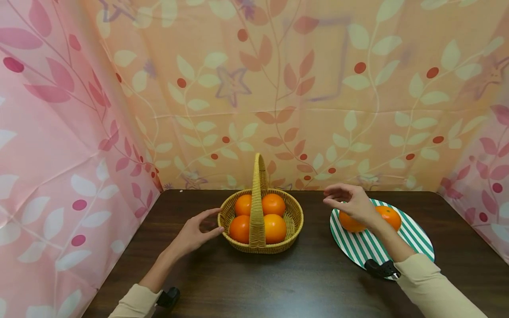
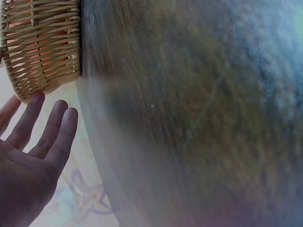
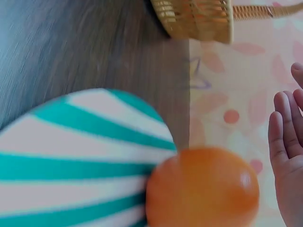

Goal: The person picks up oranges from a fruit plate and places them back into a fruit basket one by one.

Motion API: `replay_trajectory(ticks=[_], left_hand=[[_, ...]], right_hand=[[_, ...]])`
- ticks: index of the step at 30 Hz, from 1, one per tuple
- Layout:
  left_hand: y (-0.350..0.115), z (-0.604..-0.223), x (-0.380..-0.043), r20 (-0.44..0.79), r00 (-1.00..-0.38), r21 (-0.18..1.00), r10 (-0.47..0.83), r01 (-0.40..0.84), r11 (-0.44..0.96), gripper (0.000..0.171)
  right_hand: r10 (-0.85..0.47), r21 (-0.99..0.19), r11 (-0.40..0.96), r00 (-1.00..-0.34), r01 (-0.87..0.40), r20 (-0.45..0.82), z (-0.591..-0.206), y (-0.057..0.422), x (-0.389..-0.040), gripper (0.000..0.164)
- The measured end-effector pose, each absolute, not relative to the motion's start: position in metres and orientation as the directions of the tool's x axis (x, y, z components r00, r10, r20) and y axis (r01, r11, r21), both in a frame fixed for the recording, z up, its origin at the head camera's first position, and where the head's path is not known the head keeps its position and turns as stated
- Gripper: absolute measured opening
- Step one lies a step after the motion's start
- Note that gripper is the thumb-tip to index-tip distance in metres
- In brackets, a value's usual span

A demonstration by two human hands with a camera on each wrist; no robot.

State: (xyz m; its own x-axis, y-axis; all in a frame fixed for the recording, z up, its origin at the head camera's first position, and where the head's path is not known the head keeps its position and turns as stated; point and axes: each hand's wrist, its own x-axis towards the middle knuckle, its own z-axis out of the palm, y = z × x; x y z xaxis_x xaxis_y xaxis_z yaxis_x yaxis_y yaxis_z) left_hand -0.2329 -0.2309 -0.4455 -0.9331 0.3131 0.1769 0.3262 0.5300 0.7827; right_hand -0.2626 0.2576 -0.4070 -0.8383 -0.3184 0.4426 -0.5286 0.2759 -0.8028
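Observation:
A yellow wicker basket [image 1: 274, 249] with a tall arched handle [image 1: 256, 185] stands on the table and holds several oranges [image 1: 273, 206]. My left hand [image 1: 192, 234] is at the basket's left side, thumb and fingers spread, fingertips right at the rim. The left wrist view shows those fingers [image 2: 64, 135] loosely extended by the wicker. Over the green-and-white striped plate [image 1: 415, 236], my right hand [image 1: 354, 204] hovers with nothing in it, fingers slightly bent. On that plate lie two oranges, one [image 1: 350, 223] partly hidden behind the right hand, the other [image 1: 389, 217] to its right.
The dark wooden table [image 1: 302, 282] carries the basket at its middle and the plate at the right. Leaf-patterned cloth [image 1: 278, 88] hangs behind it and along both sides. A black strap device [image 1: 379, 268] sits on each wrist.

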Motion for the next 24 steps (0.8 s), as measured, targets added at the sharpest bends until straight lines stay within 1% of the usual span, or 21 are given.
replay_trajectory(ticks=[6, 9, 14, 17, 21, 24], left_hand=[[-0.231, -0.444, -0.232, 0.176, -0.933, 0.784, 0.313, 0.325, 0.529, 0.062], [-0.230, -0.444, -0.232, 0.176, -0.934, 0.784, 0.312, 0.325, 0.530, 0.062], [-0.231, -0.444, -0.232, 0.175, -0.934, 0.782, 0.312, 0.325, 0.532, 0.062], [-0.231, -0.444, -0.232, 0.177, -0.933, 0.781, 0.315, 0.327, 0.532, 0.062], [-0.231, -0.444, -0.232, 0.176, -0.933, 0.783, 0.314, 0.326, 0.530, 0.062], [-0.230, -0.444, -0.232, 0.179, -0.934, 0.781, 0.309, 0.326, 0.532, 0.061]], right_hand=[[-0.269, -0.801, 0.362, -0.876, -0.478, 0.401, -0.402, 0.287, -0.251, 0.027], [-0.267, -0.769, 0.409, -0.870, -0.492, 0.415, -0.399, 0.304, -0.246, 0.026], [-0.242, -0.751, 0.440, -0.871, -0.492, 0.428, -0.395, 0.334, -0.239, 0.026], [-0.206, -0.752, 0.478, -0.890, -0.454, 0.406, -0.393, 0.352, -0.235, 0.030], [-0.152, -0.723, 0.563, -0.910, -0.401, 0.386, -0.393, 0.374, -0.229, 0.033], [-0.136, -0.706, 0.595, -0.914, -0.384, 0.383, -0.394, 0.389, -0.224, 0.034]])
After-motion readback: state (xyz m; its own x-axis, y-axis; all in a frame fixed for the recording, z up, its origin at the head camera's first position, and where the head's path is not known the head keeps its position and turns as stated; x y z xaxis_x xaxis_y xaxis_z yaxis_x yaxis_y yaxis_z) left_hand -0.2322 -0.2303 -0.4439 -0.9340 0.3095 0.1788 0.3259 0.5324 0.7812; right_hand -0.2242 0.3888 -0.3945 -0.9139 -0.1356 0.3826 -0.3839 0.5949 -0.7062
